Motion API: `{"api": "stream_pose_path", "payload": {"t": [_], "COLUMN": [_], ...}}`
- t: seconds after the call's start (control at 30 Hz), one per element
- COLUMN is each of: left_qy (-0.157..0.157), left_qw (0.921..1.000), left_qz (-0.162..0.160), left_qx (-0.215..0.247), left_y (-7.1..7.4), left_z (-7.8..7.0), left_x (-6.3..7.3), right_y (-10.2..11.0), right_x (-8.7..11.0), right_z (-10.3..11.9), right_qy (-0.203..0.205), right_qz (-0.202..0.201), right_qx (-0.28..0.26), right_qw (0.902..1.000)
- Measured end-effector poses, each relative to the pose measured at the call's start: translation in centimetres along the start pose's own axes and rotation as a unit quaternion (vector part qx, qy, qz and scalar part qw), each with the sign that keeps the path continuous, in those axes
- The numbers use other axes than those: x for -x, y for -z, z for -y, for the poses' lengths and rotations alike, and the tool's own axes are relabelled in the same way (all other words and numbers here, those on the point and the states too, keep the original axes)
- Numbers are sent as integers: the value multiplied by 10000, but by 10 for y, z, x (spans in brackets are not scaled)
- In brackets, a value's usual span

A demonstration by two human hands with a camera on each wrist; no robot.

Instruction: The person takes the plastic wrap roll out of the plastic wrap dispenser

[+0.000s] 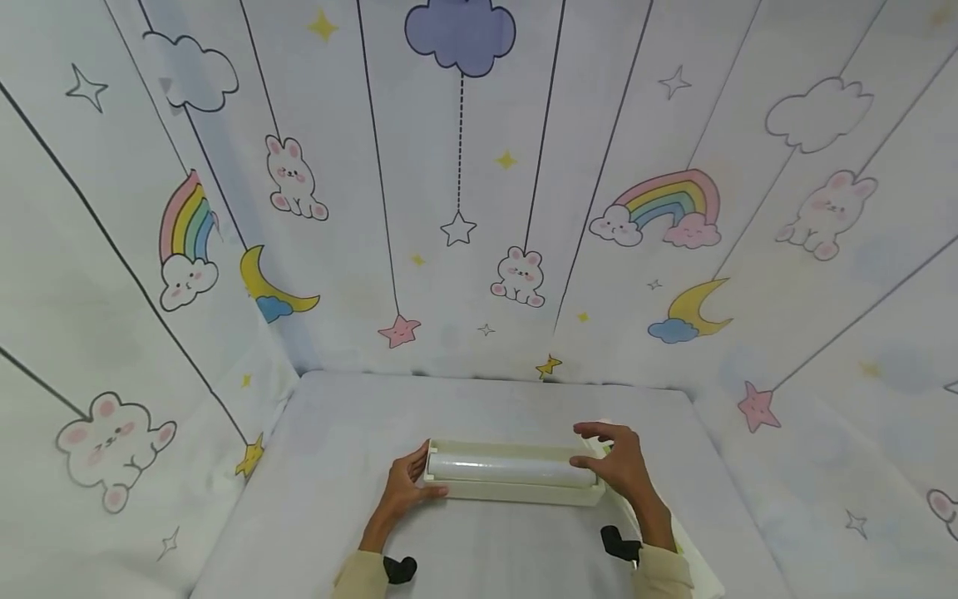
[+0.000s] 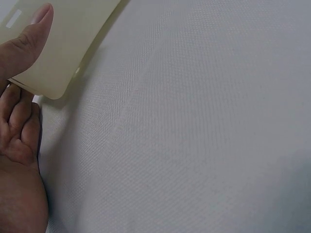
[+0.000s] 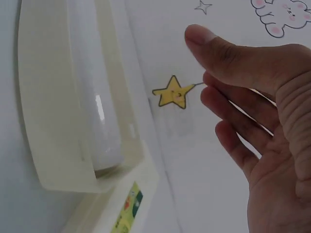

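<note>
A cream cling film dispenser (image 1: 516, 492) sits on the white surface with a shiny roll of clear film (image 1: 509, 467) lying in its trough. My left hand (image 1: 407, 487) grips the dispenser's left end, its thumb along the front wall and the other fingers behind the end. In the left wrist view that thumb lies on the cream wall (image 2: 68, 53). Over the right end hovers my right hand (image 1: 619, 462), thumb and fingers spread apart. The right wrist view shows nothing between these fingers (image 3: 233, 109), with the roll (image 3: 97, 102) off to their left.
A long cream piece, probably the lid (image 1: 699, 557), lies under my right forearm; a green and yellow label (image 3: 129, 208) shows on it. Black wrist mounts (image 1: 619, 542) sit by both sleeves. Cloth walls (image 1: 464, 349) printed with rabbits and stars enclose the white table (image 1: 337, 408).
</note>
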State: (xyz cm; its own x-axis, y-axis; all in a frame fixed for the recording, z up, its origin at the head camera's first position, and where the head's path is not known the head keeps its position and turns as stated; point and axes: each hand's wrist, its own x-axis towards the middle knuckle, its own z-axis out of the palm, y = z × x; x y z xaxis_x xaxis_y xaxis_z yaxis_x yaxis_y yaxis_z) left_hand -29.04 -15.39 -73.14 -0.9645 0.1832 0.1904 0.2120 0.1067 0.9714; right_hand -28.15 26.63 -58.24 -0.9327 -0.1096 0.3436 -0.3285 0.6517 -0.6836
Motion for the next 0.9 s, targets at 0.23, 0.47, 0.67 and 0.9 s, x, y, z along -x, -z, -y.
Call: {"api": "stream_pose_path", "payload": {"t": [0.23,0.47,0.67,0.9], "left_qy": [-272,-395,266,141], "left_qw": [9995,9990,9996,9999], "left_qz": [-56,24,40,-56], "left_qx": [-119,-192,-18,-77], "left_y": [1,0,-3,-3], "left_z": [-1,-5,-4,-7], "left_x": [0,0,-5,-2], "right_y": [-15,-26,-32,-41], "right_x": [1,3,-3,-9], "right_z": [-8,-11,-14,-21], "right_qy": [-259,-443,-376,-271], "right_qz": [919,1424,1595,1804], "right_qx": [695,1319,1498,1621], "right_qw": [9930,9800,9750,9698]}}
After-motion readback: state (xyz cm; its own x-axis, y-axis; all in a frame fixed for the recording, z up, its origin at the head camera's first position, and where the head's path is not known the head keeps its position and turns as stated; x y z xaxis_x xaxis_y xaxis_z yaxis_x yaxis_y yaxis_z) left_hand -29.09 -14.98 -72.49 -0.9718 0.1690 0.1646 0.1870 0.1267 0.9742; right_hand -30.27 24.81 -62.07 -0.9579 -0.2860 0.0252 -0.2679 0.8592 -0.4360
